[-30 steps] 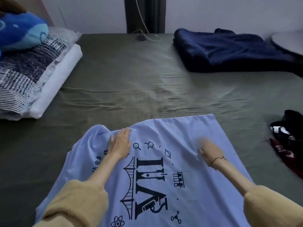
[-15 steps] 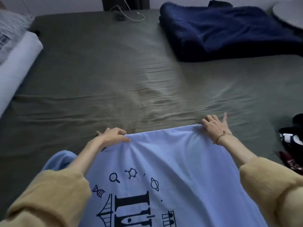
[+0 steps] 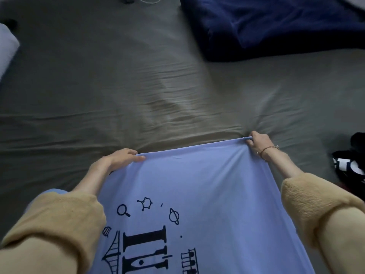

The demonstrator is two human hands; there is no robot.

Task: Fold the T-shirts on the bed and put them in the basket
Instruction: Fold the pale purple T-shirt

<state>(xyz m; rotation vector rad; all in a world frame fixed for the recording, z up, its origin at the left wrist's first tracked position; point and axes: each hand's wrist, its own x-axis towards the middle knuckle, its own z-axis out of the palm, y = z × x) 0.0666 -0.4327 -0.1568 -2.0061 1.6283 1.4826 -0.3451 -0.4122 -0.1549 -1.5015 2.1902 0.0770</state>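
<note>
Two hands, one garment, head view. The left hand (image 3: pixel 116 160) pinches the far hem of the T-shirt (image 3: pixel 197 194) at its left corner; the right hand (image 3: pixel 257 144) curls round the right corner, bunching the cloth. Held so, presumably, to draw the hem taut for a fold. The shirt is pale blue, printed black with science emblems, and lies flat on the bed (image 3: pixel 118 86) near the person. No basket in sight.

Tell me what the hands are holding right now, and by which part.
Both hold the T-shirt by its far edge: the left hand grips the left corner, the right hand the right corner, fingers curled round the hem.
</note>
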